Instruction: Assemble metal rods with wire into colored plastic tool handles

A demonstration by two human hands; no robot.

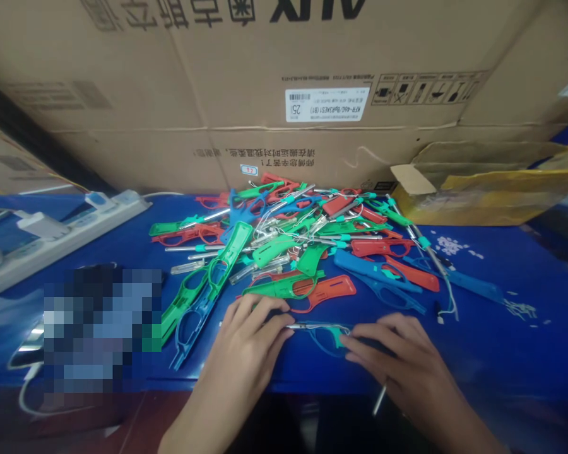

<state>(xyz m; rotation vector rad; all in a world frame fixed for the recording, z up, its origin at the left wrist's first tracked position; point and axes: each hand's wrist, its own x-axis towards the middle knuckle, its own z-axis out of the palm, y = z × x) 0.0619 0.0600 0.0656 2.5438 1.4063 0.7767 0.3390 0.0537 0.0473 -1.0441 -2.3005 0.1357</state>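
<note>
A blue gas lighter half-shell [319, 345] lies between my hands near the table's front edge, with a teal trigger [336, 336] and a thin white wire set in it. My left hand [250, 337] is closed over its front end, where a silver tube [300, 326] runs under the fingers. At the other end, the fingertips of my right hand [402, 353] pinch the shell beside the trigger. A thin silver rod [380, 400] sticks out below my right fingers; its upper part is hidden in the hand.
Beyond my hands lies a heap of green, red and blue lighter shells [277, 249] with metal tubes and wires. White bits [447, 244] are scattered at right beside an open carton [483, 195]. A power strip [66, 236] stands left. A large cardboard box [246, 82] closes off the back.
</note>
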